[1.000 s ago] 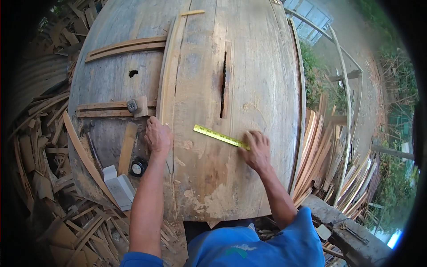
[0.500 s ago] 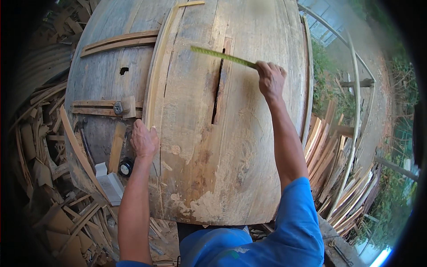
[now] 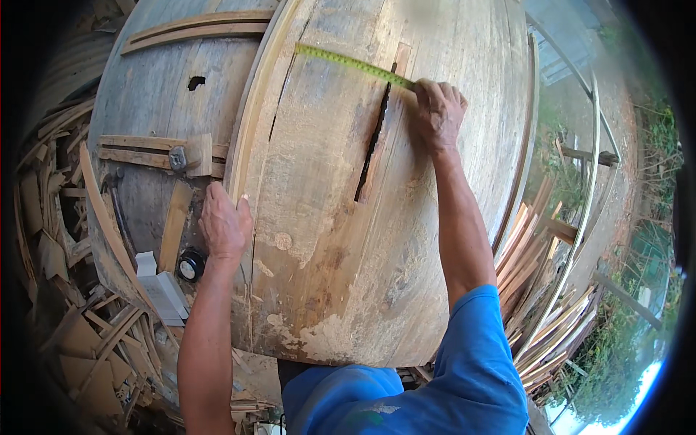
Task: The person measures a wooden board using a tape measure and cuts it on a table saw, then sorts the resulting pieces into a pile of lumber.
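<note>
My right hand grips one end of a yellow measuring strip, which reaches leftward across the upper part of the weathered wooden worktop, over a long narrow slot. My left hand is curled over the long pale wooden strip that runs up the worktop. Just above it, a square wooden block with a metal piece sits on paired slats. Below and left lie a short light board, a round black item and a white cardboard piece.
Scrap wood is heaped left of the worktop, beside a long curved offcut on its edge. At the right are a thin rail frame, long stacked strips and greenery beyond. My blue-clad body is at the near edge.
My right hand has moved up the worktop with the measuring strip, which now lies farther from me. My left hand appears to stay by the wooden strip as the view shifts.
</note>
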